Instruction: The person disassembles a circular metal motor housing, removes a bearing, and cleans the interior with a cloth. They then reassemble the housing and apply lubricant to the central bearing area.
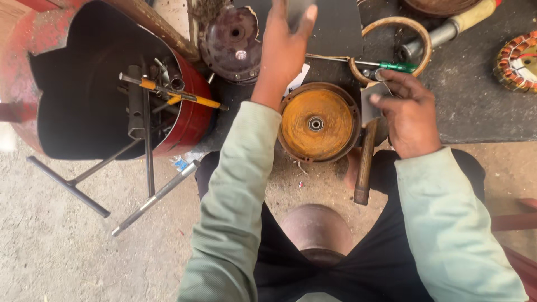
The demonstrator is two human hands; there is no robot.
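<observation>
My left hand [282,50] is raised over the dark mat and pinches a grey sheet piece [296,10] at the top edge of the view. My right hand [409,114] holds a smaller grey sheet piece [371,102] between thumb and fingers, just right of a rusty orange round cover [316,123] with a bearing at its centre. The cover lies flat on the ground between my knees. A wooden-handled hammer [364,165] lies beside the cover, its head hidden under my right hand.
A cut red drum [193,120] at the left holds several long tools. A T-handle wrench [70,184] and a metal rod [154,198] lie on the floor. On the mat [475,100] are a dark round housing [232,42], a ring [391,25], a green-handled screwdriver [398,67] and a copper-wound stator [517,60].
</observation>
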